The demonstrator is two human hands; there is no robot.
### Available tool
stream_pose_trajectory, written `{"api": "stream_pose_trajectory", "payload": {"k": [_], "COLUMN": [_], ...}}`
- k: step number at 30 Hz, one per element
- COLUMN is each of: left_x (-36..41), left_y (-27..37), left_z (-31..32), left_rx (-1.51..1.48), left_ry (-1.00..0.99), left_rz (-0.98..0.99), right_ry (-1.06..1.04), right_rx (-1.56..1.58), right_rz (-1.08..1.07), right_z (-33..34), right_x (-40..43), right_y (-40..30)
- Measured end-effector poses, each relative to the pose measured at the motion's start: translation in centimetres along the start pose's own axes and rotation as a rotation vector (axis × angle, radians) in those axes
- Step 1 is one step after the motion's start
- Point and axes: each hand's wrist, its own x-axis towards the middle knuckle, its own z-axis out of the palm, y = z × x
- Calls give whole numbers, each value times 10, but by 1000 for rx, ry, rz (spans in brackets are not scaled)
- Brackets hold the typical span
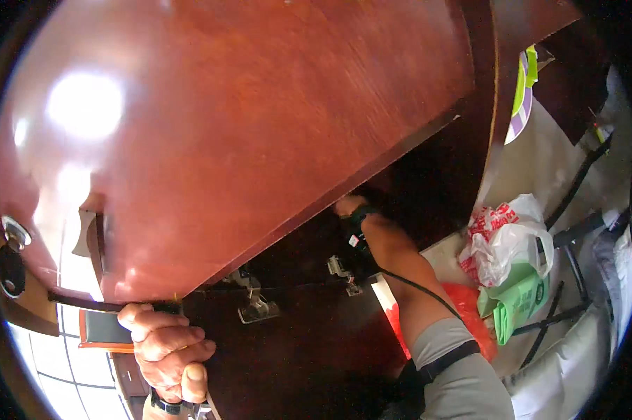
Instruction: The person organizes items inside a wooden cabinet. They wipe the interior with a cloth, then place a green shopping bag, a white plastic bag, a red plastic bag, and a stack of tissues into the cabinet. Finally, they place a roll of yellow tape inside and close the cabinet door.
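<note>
My left hand is at the lower left, its fingers curled against the edge of a dark wooden panel, beside the corner of a glossy red-brown wooden cabinet surface. A dark band circles that wrist. My right arm reaches from the lower right into the dark cabinet opening. Deep in shadow, my right hand is partly hidden by the cabinet edge and blurred, so whatever its fingers hold cannot be made out. Two metal hinges, one nearer my left hand and the other hinge nearer my right forearm, show against the dark wood.
A key hangs in a lock beside a handle at the left. Right of my forearm lie a white-and-red plastic bag, a green folded bag and red plastic. Dark metal bars stand further right.
</note>
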Motion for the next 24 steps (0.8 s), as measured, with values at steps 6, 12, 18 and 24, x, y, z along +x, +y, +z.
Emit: {"api": "stream_pose_trajectory", "payload": {"k": [6,12,18,24], "left_x": [-11,-5,-8,-2], "left_y": [-2,-4,-8,-8], "left_z": [-9,2,3,3], "left_rx": [47,-31,-53,-95], "left_ry": [1,112,188,211], "left_rz": [-7,58,125,181], "right_ry": [-385,-458,-630,-709], "right_rx": [-28,204,195,285], "right_rz": [-39,-161,-179,-243], "right_z": [-172,-185,-214,-311], "right_x": [-42,-131,-190,-197], "right_y": [-133,-104,-99,-93]}}
